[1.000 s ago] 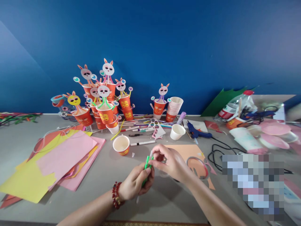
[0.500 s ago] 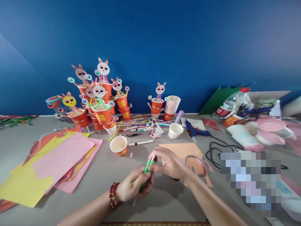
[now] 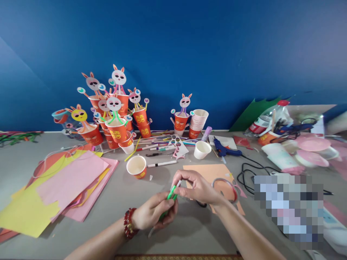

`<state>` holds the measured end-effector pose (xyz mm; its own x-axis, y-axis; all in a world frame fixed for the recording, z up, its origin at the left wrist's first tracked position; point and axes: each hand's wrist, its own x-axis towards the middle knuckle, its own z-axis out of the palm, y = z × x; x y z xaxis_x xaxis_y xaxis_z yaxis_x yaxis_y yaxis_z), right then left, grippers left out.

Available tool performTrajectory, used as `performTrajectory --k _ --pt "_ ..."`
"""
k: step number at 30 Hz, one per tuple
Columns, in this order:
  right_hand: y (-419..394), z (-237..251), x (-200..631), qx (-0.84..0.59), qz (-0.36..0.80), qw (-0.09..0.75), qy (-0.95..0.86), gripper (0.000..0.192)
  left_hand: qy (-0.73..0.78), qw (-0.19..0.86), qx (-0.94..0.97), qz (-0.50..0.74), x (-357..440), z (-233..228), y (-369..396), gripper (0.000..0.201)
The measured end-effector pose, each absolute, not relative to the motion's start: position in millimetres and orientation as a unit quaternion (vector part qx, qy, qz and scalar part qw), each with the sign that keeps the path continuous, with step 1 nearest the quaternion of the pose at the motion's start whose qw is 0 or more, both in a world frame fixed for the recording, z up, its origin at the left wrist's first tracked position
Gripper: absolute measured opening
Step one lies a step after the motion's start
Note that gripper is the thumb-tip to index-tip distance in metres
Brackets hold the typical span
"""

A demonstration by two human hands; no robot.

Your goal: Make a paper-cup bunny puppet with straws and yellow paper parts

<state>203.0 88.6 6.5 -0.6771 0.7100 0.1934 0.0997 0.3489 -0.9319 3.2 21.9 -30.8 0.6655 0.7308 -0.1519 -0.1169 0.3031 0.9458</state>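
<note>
Just above the table's front part, my left hand [image 3: 156, 210], with a red bead bracelet [image 3: 130, 222] on its wrist, is closed around green straws [image 3: 171, 193]. Their tops stick up past the thumb. A thin whitish straw [image 3: 150, 233] pokes out below the same fist; most of the bundle is hidden in the palm. My right hand [image 3: 196, 187] is closed in a pinch at the upper end, fingertips at a white straw tip [image 3: 179, 183] beside the green ones. A white paper cup [image 3: 136, 167] stands beyond my left hand, and peach paper [image 3: 206, 170] lies under and behind my right.
Red cups with rabbit figures [image 3: 118, 131] stand by the blue wall, near stacked cups [image 3: 199, 119]. Coloured paper [image 3: 73, 177] lies left. Pens [image 3: 162, 164], another cup [image 3: 202, 150], a tape roll [image 3: 235, 191], a blue glue gun [image 3: 226, 148] and its black cord [image 3: 240, 177] are around.
My right hand's fingers have shifted slightly at the straw tops, and the white tip now leans more to the right. My left hand keeps its grip, barely moved.
</note>
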Motion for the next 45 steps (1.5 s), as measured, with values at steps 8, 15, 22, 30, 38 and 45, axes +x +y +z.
performTrajectory --k 8,15,22,30,38,45 --pt "72.8 7.0 191.7 -0.288 0.429 0.349 -0.782 0.018 0.328 0.712 0.556 0.275 5.2 -27.3 22.8 0.040" --pt "74.8 16.0 195.0 -0.230 0.321 0.336 -0.855 0.012 0.335 0.715 0.558 0.256 6.2 -24.1 23.0 0.044" --pt "79.1 21.5 199.8 -0.224 0.300 0.290 -0.881 0.008 0.338 0.707 0.569 0.250 7.2 -21.2 22.4 0.044" --pt "81.9 15.5 203.1 -0.241 0.384 0.269 -0.850 0.006 0.325 0.701 0.584 0.247 6.1 -19.0 23.2 0.043" --pt "85.7 6.2 199.9 -0.247 0.479 0.287 -0.792 0.016 0.322 0.696 0.582 0.269 6.8 -18.6 23.9 0.043" --pt "83.5 -1.6 194.9 -0.292 0.482 0.304 -0.768 0.018 0.327 0.723 0.536 0.288 5.7 -31.8 24.1 0.040"
